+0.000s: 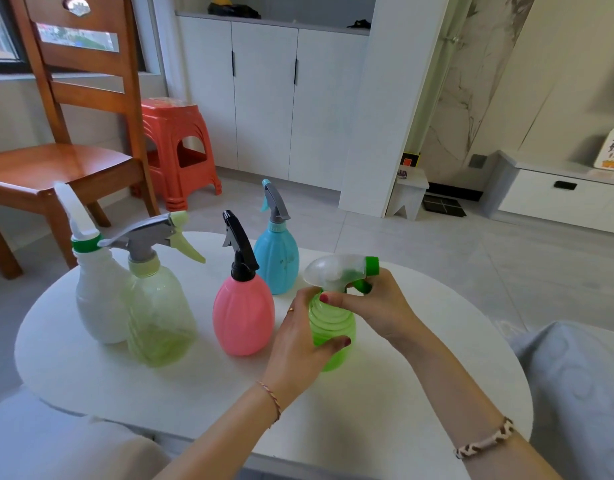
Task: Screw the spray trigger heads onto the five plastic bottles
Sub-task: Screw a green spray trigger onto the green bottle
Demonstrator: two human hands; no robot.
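Observation:
A green ribbed bottle (331,327) stands on the white round table (385,403). My left hand (298,341) wraps around its body. My right hand (381,303) pinches the neck collar under a clear trigger head with a green nozzle (340,271) that sits on top of it. To the left stand a pink bottle (243,313) with a black trigger head, a blue bottle (276,261) with a grey and blue head, a pale green clear bottle (158,317) with a grey head, and a white bottle (97,292) with a white head.
A wooden chair (56,161) stands behind the table at the left, with an orange plastic stool (181,150) beyond it. White cabinets (264,98) line the back wall. A grey cushion (575,382) lies at the right edge.

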